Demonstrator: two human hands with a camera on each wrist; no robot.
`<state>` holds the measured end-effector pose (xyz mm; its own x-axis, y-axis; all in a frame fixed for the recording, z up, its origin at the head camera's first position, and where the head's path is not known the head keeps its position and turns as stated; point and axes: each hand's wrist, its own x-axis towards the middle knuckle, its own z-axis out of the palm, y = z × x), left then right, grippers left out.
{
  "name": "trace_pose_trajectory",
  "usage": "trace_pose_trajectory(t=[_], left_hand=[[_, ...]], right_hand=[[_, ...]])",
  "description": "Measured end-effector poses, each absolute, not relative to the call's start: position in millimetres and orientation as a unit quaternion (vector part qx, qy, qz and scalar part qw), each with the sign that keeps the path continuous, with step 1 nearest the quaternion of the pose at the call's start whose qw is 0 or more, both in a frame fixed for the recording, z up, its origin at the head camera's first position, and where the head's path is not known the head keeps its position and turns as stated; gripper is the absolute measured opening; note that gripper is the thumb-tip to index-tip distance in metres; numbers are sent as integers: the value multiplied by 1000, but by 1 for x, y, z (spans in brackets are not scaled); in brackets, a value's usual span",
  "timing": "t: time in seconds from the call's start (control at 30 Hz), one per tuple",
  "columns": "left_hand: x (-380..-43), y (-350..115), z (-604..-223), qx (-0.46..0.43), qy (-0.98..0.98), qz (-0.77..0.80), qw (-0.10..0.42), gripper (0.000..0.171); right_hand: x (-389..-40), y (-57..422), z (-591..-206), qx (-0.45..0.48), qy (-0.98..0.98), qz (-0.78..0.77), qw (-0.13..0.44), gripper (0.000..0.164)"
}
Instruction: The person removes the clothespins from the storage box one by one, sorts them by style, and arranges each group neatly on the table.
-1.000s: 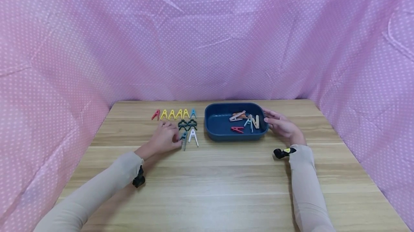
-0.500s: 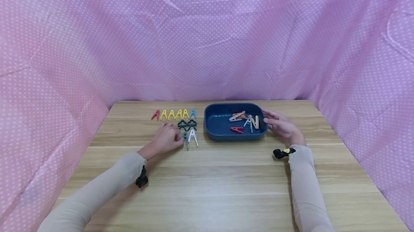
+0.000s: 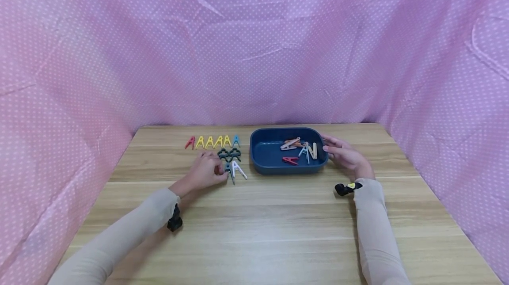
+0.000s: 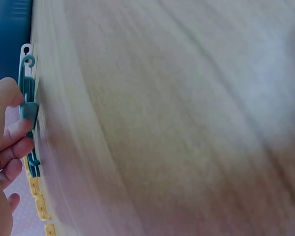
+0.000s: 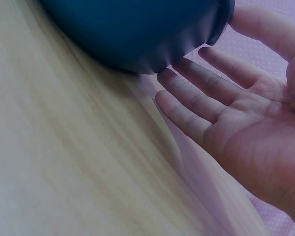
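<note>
My left hand [image 3: 207,171] pinches a grey-green clothespin [image 3: 229,171] between thumb and fingers, low on the tabletop. A white clothespin [image 3: 237,169] lies right against its right side, its legs slanted to the right. In the left wrist view, the thumb and forefinger meet a teal clothespin [image 4: 29,110] with a hooked end. My right hand [image 3: 348,158] touches the right end of a dark blue bin [image 3: 289,170]. Its fingers are nearly straight in the right wrist view, with the thumb [image 5: 265,27] at the bin's rim.
Behind the left hand, two dark green clips [image 3: 229,154] lie side by side. Farther back runs a row with a red clothespin [image 3: 190,142], several yellow clothespins [image 3: 210,142] and a blue one. Mixed clothespins [image 3: 291,143] lie inside the bin. A pink dotted curtain [image 3: 254,55] encloses the table.
My left hand has shifted slightly right with the grey-green clothespin, which now sits closer to the white one. The white clothespin's legs have swung right. My right hand stays at the bin.
</note>
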<state>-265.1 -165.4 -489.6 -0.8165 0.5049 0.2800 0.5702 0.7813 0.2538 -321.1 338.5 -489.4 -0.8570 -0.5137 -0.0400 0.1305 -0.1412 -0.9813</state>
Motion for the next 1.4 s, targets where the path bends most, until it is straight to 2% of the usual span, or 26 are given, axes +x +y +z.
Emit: trace_pose_trajectory(t=[0.53, 0.8, 1.13, 1.4], left_hand=[[-274, -165, -470, -266, -938, -182, 129, 20], [-282, -149, -453, -266, -936, -194, 129, 26], [-300, -103, -432, -305, -920, -199, 145, 29], [-316, -54, -421, -313, -921, -199, 120, 32]], right_hand=[[-320, 341, -488, -146, 612, -747, 213, 60], [-321, 338, -488, -143, 610, -749, 216, 61], [-320, 338, -487, -143, 607, -751, 217, 61], [-320, 337, -488, -135, 623, -740, 215, 62]])
